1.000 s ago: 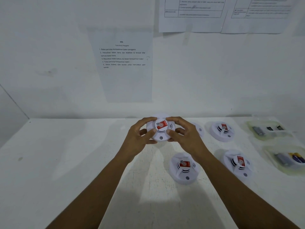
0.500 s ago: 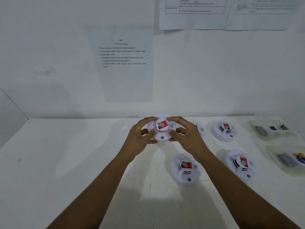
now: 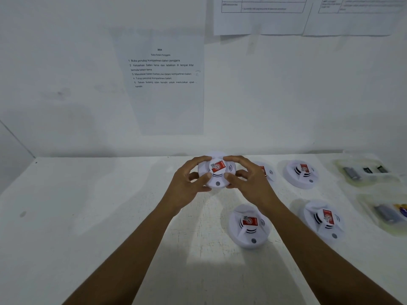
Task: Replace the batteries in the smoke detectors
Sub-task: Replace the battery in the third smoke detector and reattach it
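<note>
Both hands (image 3: 220, 186) grip one smoke detector (image 3: 217, 172), fingers curled.

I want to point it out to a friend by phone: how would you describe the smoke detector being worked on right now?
Find the white table under the instruction sheet. Near its far edge, the left hand and right hand grip one smoke detector between them. It alone is in hands; the other four detectors lie on the table to its right.
</note>
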